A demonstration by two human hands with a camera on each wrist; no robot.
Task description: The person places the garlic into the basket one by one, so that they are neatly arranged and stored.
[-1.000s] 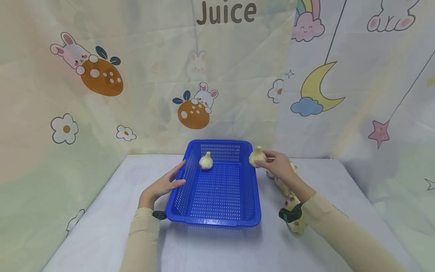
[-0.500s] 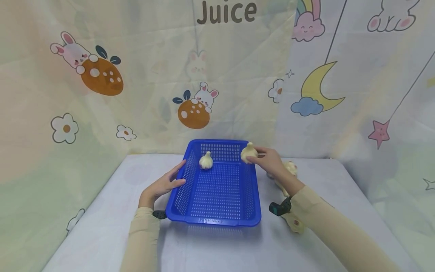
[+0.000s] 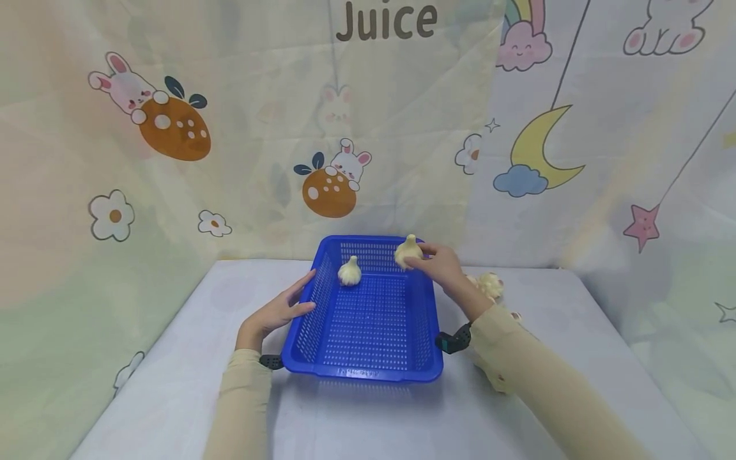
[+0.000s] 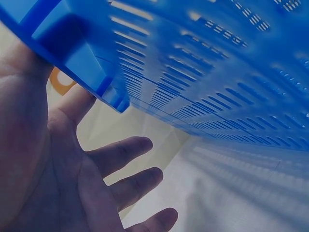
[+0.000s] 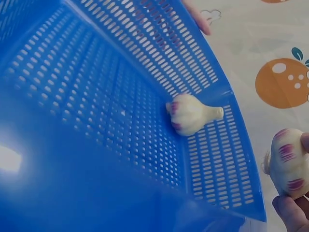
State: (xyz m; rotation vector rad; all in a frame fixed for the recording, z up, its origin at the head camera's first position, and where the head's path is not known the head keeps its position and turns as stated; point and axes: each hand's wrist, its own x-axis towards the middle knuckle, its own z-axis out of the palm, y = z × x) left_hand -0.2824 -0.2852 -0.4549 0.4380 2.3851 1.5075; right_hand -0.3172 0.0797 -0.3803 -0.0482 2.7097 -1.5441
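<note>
A blue perforated plastic basket (image 3: 367, 374) stands on the table, with one garlic bulb (image 3: 349, 273) upright in its far left corner. My right hand (image 3: 445, 267) pinches a second garlic bulb (image 3: 407, 254) between thumb and fingers, above the basket's far right corner. The right wrist view shows purple streaks on this held bulb (image 5: 288, 162) and its roots pointing left. At the basket's left rim, my left hand (image 3: 278, 314) rests with thumb and index finger touching the edge. Its other fingers (image 4: 137, 188) extend loosely under the rim, apart from the basket wall.
More garlic bulbs (image 3: 490, 285) lie on the white table (image 3: 552, 319) to the basket's right, partly hidden by my right forearm. A printed cloth (image 3: 253, 147) hangs behind the table's far edge.
My right hand has carried its garlic bulb leftward and slightly up, from beside the basket's right rim to over the far right corner. The left hand and basket have stayed put.
</note>
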